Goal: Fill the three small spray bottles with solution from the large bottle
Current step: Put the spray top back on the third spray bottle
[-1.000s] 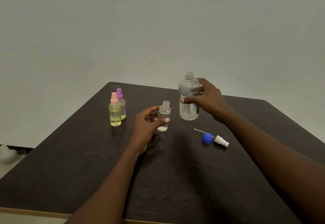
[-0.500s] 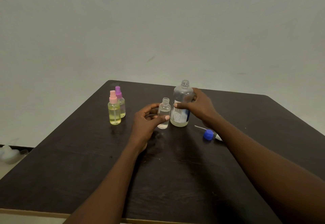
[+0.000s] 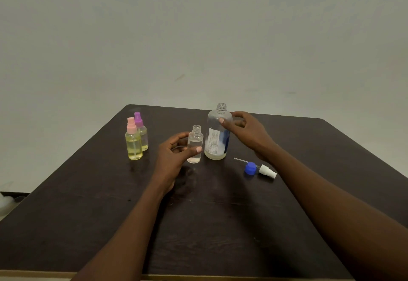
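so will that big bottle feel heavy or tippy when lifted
Probably light: the large bottle shows only a shallow layer of liquid at its base. Likely tippy if nudged, being tall, narrow and nearly empty. Its neck is uncapped, so a tilt could spill, though the right hand grips its shoulder.

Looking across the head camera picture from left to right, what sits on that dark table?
pink-capped bottle → purple-capped bottle → small open bottle → large bottle → blue cap → white spray head
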